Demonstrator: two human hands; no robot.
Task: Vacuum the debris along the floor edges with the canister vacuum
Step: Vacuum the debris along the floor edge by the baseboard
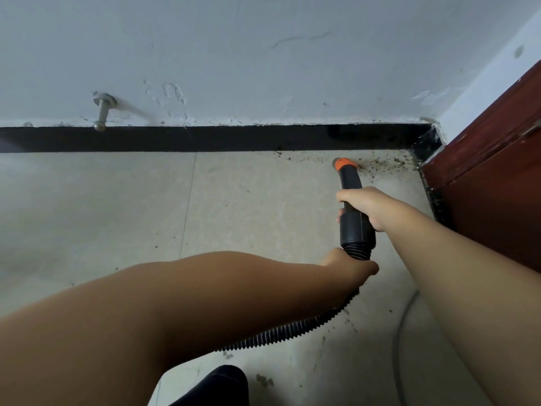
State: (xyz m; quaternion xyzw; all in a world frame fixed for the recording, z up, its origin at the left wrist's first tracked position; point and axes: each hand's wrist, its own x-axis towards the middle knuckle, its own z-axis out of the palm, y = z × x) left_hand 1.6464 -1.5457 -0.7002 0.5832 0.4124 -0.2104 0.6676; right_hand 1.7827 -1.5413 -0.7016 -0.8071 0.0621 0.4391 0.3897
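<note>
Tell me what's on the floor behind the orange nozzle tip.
Dark debris lies scattered between the nozzle tip and the corner, against the black baseboard. Whatever lies directly under the tip is hidden.

A black vacuum nozzle [351, 197] with an orange tip points at the floor near the black skirting, its ribbed hose [292, 329] trailing back; dark debris [383, 165] lies scattered beside the tip toward the corner

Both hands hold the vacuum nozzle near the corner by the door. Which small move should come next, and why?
Probably slide the nozzle a little to the right, toward the corner. Its orange tip sits at the left border of the debris, which lies scattered along the black baseboard up to the red door. The right hand grips the handle and the left hand the hose, so both can guide it.
</note>
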